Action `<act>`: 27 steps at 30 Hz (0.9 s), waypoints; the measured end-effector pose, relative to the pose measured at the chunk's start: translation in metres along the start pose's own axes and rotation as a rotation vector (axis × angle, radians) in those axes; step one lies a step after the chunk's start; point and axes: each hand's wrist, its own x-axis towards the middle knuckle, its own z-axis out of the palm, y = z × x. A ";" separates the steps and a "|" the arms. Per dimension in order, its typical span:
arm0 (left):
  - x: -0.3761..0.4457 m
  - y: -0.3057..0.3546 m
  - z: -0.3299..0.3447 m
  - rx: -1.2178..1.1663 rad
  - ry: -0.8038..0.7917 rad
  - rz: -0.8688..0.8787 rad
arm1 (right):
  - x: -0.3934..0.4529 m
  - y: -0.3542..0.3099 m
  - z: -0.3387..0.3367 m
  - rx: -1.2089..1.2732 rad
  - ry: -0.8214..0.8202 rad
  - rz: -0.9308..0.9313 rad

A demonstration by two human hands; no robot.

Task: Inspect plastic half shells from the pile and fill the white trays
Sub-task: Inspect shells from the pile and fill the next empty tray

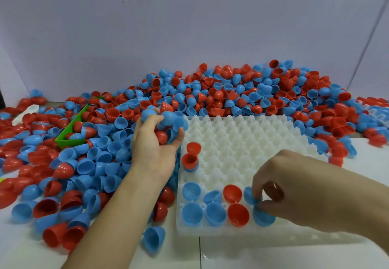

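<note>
right hand [292, 193]: fingertips pinch blue half shell [262, 216] by rim, near tray [242, 142] row
left hand [155, 144]: curled round several shells
handling: probably light, thin, slippery

Heaped along the back and left of the white worktop [273, 254]: a pile of red and blue plastic half shells [242, 92]. Half buried in it, a green plastic bin [69, 134]. In front, a white moulded plastic tray [242, 142] with blue and red shells seated along its near edge. Left hand [155, 142] gripping several blue and red shells at the tray's far left corner. Right hand [294, 188] pinching a blue shell [262, 218] at the near row.
</note>
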 end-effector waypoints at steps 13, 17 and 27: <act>0.002 0.001 -0.002 0.037 -0.025 0.011 | 0.004 -0.003 -0.020 0.063 0.051 0.029; 0.001 0.002 0.000 0.057 -0.024 0.007 | 0.040 -0.010 -0.024 0.211 0.212 -0.099; 0.000 0.010 0.000 0.066 -0.016 0.044 | 0.116 -0.049 -0.011 0.076 -0.041 -0.178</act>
